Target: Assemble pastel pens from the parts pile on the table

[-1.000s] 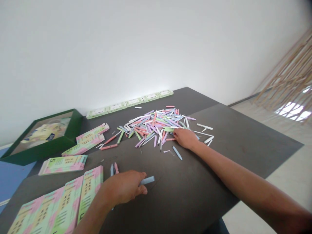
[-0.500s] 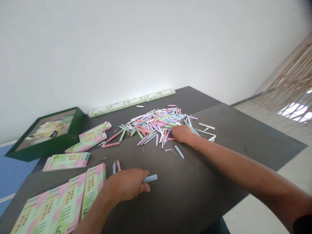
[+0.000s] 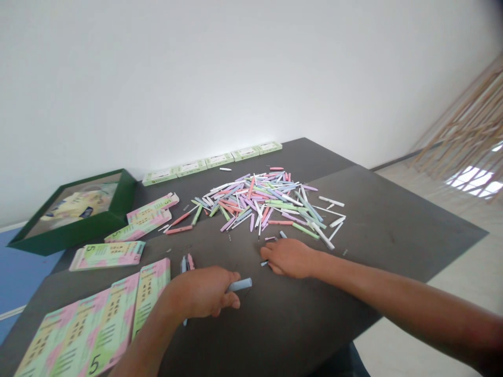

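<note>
My left hand [image 3: 202, 290] is closed around a light-blue pen barrel [image 3: 240, 284], whose open end points right. Beyond that wrist, a blue pen [image 3: 183, 265] and a pink pen [image 3: 190, 262] lie side by side, partly covered by the hand. My right hand [image 3: 288, 257] is low over the table with its fingers pinched on a small blue pen part [image 3: 264, 263]; its exact kind is hard to make out. Another blue piece [image 3: 283, 234] shows just behind the knuckles. Past that hand spreads a heap of pastel pen parts [image 3: 255, 201], with white refills among them.
Pink-and-green pen boxes [image 3: 106, 319] lie in a row at the front left, more behind them. A green box [image 3: 90, 222] holding plastic bags stands at the left edge. Several pale-green cartons [image 3: 220, 159] line the wall side of the dark table [image 3: 393, 225].
My right hand has come back from the heap toward me and now pinches a small blue part near where a blue piece lay. My left hand keeps its barrel, almost unmoved.
</note>
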Action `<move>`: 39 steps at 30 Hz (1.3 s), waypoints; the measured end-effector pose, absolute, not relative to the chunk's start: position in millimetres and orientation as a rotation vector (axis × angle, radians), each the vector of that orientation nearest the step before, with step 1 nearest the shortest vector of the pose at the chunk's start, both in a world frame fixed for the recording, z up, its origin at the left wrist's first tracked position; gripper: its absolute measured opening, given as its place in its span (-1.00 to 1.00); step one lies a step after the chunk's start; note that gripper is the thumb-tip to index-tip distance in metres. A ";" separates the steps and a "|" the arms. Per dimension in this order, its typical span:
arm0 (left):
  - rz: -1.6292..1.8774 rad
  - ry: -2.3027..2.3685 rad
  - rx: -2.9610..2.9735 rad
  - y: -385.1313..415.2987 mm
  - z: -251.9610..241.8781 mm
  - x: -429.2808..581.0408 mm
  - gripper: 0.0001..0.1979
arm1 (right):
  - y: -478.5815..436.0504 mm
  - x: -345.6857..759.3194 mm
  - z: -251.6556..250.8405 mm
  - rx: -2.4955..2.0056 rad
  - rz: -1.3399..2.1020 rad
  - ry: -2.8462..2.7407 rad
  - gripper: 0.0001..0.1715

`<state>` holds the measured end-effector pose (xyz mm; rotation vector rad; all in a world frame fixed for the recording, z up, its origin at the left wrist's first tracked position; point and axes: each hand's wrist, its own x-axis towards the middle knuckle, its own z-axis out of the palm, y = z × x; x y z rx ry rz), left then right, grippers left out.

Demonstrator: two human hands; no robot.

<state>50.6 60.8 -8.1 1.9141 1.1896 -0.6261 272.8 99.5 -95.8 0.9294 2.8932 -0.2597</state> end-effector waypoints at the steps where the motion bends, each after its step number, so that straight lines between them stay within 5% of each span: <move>1: -0.630 1.188 1.910 60.7 -7.8 51.1 -0.79 | 97.7 276.8 -96.3 1.027 -0.309 2.890 -0.75; 7: -0.701 1.201 1.933 61.2 -5.4 57.8 -0.77 | 90.6 293.9 -98.6 1.367 -0.403 2.788 -0.80; 17: -0.689 1.191 1.924 61.5 -12.4 53.6 -0.77 | 90.7 286.9 -102.0 1.326 -0.339 2.811 -0.67; 32: -0.694 1.192 1.906 61.3 -10.5 55.0 -0.74 | 92.9 302.5 -104.1 1.148 -0.379 2.947 -0.79; 39: -0.726 1.210 1.905 60.3 -6.7 59.5 -0.73 | 77.3 293.1 -102.6 1.733 -0.426 2.621 -0.69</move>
